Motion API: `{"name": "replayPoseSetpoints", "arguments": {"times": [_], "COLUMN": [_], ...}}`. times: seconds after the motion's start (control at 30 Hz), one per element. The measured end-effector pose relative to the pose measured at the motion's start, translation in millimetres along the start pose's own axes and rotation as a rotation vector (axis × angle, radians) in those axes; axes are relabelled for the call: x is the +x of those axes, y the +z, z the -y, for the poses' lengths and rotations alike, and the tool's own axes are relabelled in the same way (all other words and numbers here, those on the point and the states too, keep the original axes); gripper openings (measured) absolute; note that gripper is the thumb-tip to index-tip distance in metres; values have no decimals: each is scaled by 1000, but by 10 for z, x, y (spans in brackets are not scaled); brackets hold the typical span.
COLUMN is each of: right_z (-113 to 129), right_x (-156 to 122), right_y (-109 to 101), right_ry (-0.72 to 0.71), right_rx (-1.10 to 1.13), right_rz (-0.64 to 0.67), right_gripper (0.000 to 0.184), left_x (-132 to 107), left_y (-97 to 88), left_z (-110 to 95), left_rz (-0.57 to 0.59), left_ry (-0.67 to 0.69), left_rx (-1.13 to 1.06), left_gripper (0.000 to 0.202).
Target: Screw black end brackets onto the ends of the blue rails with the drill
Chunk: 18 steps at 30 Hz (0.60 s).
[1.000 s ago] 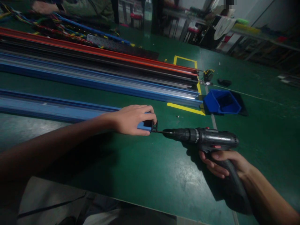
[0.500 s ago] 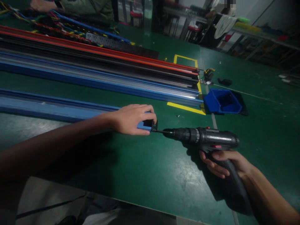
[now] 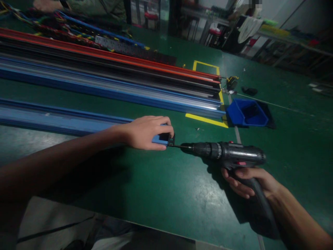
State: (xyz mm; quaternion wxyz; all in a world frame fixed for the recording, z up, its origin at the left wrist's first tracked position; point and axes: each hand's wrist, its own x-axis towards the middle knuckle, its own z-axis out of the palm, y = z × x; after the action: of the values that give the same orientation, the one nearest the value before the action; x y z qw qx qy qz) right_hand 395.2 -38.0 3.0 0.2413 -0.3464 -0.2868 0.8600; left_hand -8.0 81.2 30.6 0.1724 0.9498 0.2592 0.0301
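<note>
My left hand (image 3: pixel 149 133) is closed over the right end of a long blue metal profile (image 3: pixel 65 119) lying on the green tabletop. A small black end cap (image 3: pixel 171 140) sits at that end, by my fingertips. Wrapped round the handle of a black cordless drill (image 3: pixel 229 152) is my right hand (image 3: pixel 249 182). The drill lies level, pointing left, and its long thin bit (image 3: pixel 179 146) reaches the lower part of the end cap. Whether a screw sits at the bit's tip is too small to tell.
Further back lie more blue profiles (image 3: pixel 130 95), black ones and an orange profile (image 3: pixel 117 55). A blue bin (image 3: pixel 248 113) stands right of yellow tape (image 3: pixel 206 120). Small screws (image 3: pixel 197 129) lie near the tape. Bundled wires (image 3: pixel 78 31) and another person's arm (image 3: pixel 91 7) are at the back left.
</note>
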Motion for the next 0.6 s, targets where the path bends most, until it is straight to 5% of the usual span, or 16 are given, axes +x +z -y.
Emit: {"name": "replayPoseSetpoints", "arguments": {"times": [0.6], "right_z": [-25], "right_x": [-21], "right_y": [-37], "right_ry": [16], "right_rx": [-1], "right_rz": [-64], "right_gripper": [25], "left_x": [3], "left_y": [3], "left_z": [4], "left_rz": [3], "left_ry": [-3], "left_rx": [-6], "left_gripper": [35]}}
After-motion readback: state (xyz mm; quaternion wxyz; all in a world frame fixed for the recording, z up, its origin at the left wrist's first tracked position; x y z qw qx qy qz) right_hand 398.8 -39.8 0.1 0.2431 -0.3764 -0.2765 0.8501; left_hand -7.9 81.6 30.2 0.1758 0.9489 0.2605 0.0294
